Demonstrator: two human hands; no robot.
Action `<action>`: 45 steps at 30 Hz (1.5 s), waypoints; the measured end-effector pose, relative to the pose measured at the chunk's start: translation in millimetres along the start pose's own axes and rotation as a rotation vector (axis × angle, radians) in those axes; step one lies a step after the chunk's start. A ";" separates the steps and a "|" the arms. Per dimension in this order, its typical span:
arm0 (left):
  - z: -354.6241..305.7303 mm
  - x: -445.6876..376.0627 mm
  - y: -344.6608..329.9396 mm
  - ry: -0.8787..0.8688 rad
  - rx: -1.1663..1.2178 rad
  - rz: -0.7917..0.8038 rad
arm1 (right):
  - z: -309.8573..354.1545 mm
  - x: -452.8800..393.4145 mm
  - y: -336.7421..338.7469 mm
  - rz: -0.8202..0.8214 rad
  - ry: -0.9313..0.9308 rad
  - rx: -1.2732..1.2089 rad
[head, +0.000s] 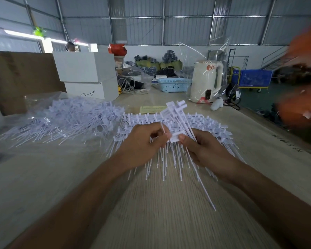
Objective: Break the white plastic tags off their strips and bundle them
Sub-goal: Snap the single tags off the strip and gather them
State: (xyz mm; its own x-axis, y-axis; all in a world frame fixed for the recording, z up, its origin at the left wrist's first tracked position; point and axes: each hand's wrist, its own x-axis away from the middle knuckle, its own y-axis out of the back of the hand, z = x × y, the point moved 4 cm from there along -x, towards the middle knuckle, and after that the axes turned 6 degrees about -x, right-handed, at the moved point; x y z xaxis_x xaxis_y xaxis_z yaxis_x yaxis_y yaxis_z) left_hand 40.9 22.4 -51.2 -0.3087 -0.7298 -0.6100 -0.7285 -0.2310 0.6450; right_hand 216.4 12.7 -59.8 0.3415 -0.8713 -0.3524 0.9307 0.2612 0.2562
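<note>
Rows of white plastic tags still joined in strips lie spread on the table in front of me. My right hand grips a small bundle of loose tags, their flat heads pointing up and away and their thin tails running down past my wrist. My left hand pinches a single thin tag stem just left of that bundle, over the strips. A large heap of white tags in clear plastic bags lies at the left.
White boxes and brown cardboard stand at the back left. A blue basket, a bagged cream kettle and a yellowish paper sit behind the strips. Something orange and blurred fills the right edge.
</note>
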 end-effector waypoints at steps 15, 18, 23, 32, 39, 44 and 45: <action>0.8 -1.9 10.3 0.047 0.057 -0.176 | 1.3 2.2 -3.0 0.057 -0.009 0.034; 0.0 -2.4 9.2 0.050 0.074 -0.174 | 1.5 1.8 -3.0 0.070 -0.013 0.016; 2.7 -2.1 12.0 0.127 0.181 -0.174 | 1.7 2.3 -4.0 0.101 -0.042 0.006; -0.9 -1.3 15.4 0.206 0.351 -0.194 | -5.6 -1.2 11.0 -0.044 -0.102 -0.212; 1.3 -0.7 18.0 0.295 0.462 -0.260 | 2.9 1.2 -3.0 0.018 -0.069 -0.024; 9.0 -3.0 17.6 0.326 0.511 -0.295 | 1.6 -1.6 -0.4 0.048 -0.143 -0.147; 14.0 -3.1 19.5 0.354 0.523 -0.326 | 1.0 -1.1 -2.7 0.084 -0.136 -0.147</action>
State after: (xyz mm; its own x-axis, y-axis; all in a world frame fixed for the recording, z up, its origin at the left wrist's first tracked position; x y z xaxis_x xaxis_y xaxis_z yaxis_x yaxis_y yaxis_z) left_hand 19.2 29.1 -43.1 0.1277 -0.8620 -0.4906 -0.9754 -0.1989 0.0955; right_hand 213.4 12.5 -59.2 0.4067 -0.8894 -0.2086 0.9124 0.3839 0.1421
